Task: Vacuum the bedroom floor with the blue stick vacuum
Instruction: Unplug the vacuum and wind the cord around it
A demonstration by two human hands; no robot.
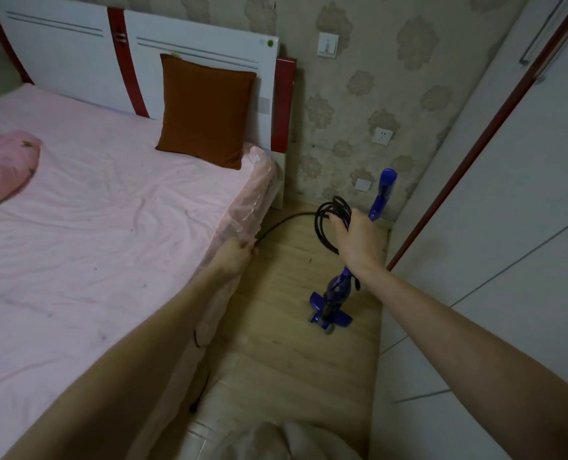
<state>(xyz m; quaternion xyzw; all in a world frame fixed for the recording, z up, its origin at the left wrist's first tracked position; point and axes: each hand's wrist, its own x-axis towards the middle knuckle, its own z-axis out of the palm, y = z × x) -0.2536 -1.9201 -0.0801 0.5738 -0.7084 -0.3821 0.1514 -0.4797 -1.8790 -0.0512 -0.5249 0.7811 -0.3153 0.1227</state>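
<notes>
head view: r hand (359, 244) w/ fingers curled round coiled black cord (329, 224), l hand (236, 257) pinching cord's run by bed (110, 227) edge, blue stick vacuum (334, 300) upright on wood floor (292, 360) btwn bed & wardrobe (508, 227).

The right hand (359, 242) grips a coiled black cord (330, 224), the blue stick vacuum (334, 300) upright behind it; the left hand (236, 257) pinches the cord's trailing run.

Wood-look floor (286, 360) bearing the blue stick vacuum (329, 303), bed (77, 260) with brown pillow (206, 111), pink blanket (0, 167)
</notes>
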